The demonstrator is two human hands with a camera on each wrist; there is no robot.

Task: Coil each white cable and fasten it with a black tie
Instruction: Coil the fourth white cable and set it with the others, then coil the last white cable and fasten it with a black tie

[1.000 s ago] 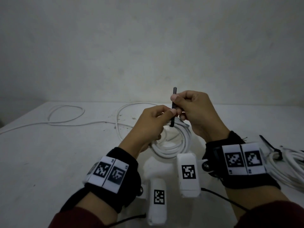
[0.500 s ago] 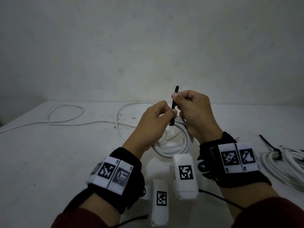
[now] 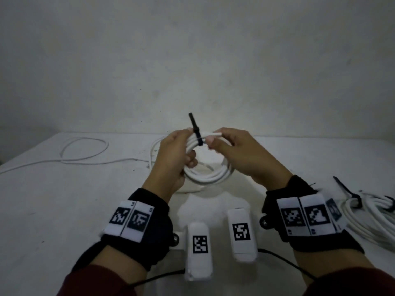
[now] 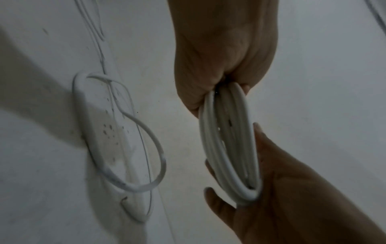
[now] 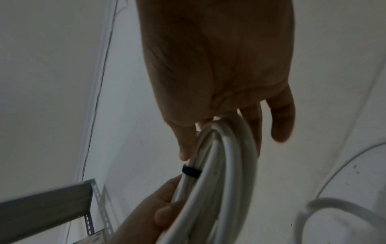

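Both hands hold a coiled white cable [image 3: 210, 177] up above the table [image 3: 64, 210]. A black tie [image 3: 198, 139] is wrapped round the top of the coil, its tail pointing up. My left hand [image 3: 188, 146] grips the coil just left of the tie, fingers curled under the strands. My right hand [image 3: 213, 139] pinches the strands just right of the tie. The left wrist view shows the coil [image 4: 229, 140] edge-on between the two hands. In the right wrist view the tie [image 5: 191, 170] circles the coil [image 5: 221, 165] between the hands.
A loose white cable [image 3: 85, 150] snakes over the table's far left, with another loop [image 3: 154, 152] behind the hands. A coiled cable [image 3: 374, 212] fastened with a black tie [image 3: 350, 195] lies at the right edge. A slotted metal bracket [image 5: 52, 203] shows below.
The coil has risen and turned more upright. The right hand has let go of the tie's tail and now pinches the strands beside it. The hands have moved apart.
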